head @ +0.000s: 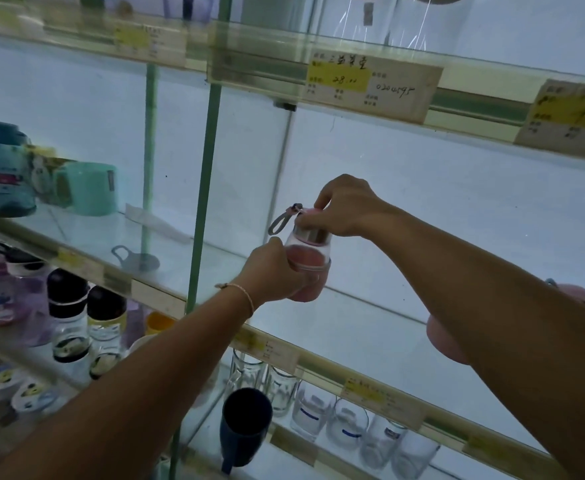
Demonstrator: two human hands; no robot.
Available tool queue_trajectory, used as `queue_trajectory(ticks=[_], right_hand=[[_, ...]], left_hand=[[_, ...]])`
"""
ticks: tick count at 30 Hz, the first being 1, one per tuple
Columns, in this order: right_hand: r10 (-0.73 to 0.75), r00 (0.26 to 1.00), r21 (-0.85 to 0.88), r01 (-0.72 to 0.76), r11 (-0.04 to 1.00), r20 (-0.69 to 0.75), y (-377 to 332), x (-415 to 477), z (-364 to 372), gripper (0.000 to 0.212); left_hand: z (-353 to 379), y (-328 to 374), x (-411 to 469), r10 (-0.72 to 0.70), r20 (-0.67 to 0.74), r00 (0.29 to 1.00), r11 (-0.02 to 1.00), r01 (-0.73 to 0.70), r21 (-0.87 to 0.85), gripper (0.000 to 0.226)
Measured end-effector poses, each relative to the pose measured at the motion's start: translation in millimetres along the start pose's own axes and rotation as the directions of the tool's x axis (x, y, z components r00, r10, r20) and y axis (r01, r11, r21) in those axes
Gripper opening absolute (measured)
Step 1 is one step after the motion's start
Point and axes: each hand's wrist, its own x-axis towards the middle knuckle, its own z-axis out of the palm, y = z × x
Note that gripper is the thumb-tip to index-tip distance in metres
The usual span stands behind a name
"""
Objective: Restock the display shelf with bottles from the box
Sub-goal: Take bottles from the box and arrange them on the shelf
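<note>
Two bare forearms reach up and away from me, the left one coming in from the lower left, the right one crossing from the lower right corner. The left wrist wears a thin bracelet [246, 296]. Both arms are stretched almost straight and meet at a small bottle [313, 249] over the middle glass shelf [370, 327].

The left hand [277, 271] wraps round the bottle's pink lower half, its thumb up against the clear upper part. The right hand [344, 207] comes down from above with the wrist bent, fingers and thumb pinching the pink cap just above a steel ring. A grey loop strap [281, 222] hangs off the cap to the left. The bottle stands close to upright; whether its base touches the glass I cannot tell.

Behind the right forearm, further along the same shelf, part of another pink bottle [446, 342] shows. A handwritten price label [370, 85] is fixed to the shelf edge overhead. Below, a dark blue cup [246, 422] stands beside clear drinking glasses [348, 424]. To the left sit black-capped bottles [69, 317] and, higher up, a teal mug [90, 189].
</note>
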Motion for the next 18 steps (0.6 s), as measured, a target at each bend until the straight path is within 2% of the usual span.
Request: queue_trajectory(ticks=[3,8,18], right_hand=[[-0.011,0.999,-0.071,0.014,0.997,0.049,0,-3,-8,0.051],[-0.044,0.994,-0.199,0.063,0.978,0.098,11,-16,-21,0.056],[-0.081,0.988,-0.201,0.107,0.974,0.134,54,-64,-48,0.055]], left_hand=[[-1,6,-5,0.016,-0.022,1.0,0.999,-0.015,0.051,0.053],[9,24,-21,0.047,-0.029,0.998,0.996,-0.045,0.073,0.06],[43,73,-68,0.06,-0.088,0.994,0.996,-0.055,0.065,0.055]])
